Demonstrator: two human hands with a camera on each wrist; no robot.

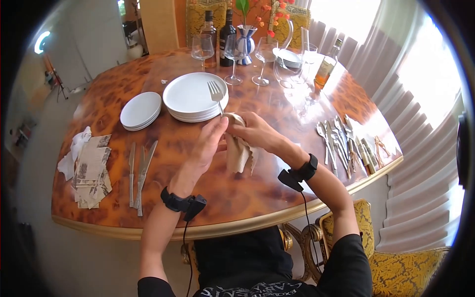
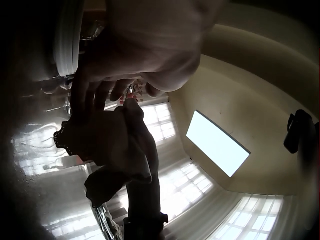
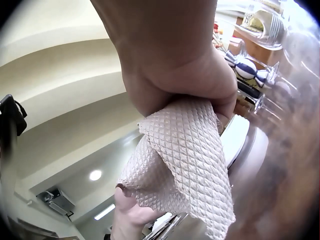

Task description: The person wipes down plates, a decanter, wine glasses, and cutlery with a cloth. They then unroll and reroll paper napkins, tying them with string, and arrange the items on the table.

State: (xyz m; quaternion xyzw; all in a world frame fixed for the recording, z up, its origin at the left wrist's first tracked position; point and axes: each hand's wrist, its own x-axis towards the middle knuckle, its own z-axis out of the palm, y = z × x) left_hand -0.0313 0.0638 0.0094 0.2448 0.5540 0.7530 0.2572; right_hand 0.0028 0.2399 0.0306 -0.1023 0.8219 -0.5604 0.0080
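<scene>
Both hands meet over the table, in front of the large plates. My right hand (image 1: 255, 129) grips a beige quilted cloth (image 3: 185, 155) with a scalloped edge, its loose end hanging down. A metal fork (image 1: 215, 94) stands up between the hands, tines upward; its lower handle is hidden by the fingers and cloth. My left hand (image 1: 208, 143) holds the fork low on the handle, thumb tip beside the cloth. In the left wrist view the left hand (image 2: 145, 50) is dark, with its fingers reaching down next to the cloth (image 2: 110, 135).
Stacks of large plates (image 1: 190, 94) and small plates (image 1: 141, 110) lie beyond the hands. Left are knives (image 1: 132, 173) and a pile of printed napkins (image 1: 92, 163). Cutlery (image 1: 334, 141) lies right. Wine glasses (image 1: 233, 49), bottles (image 1: 326, 64) and a vase (image 1: 245, 42) stand behind.
</scene>
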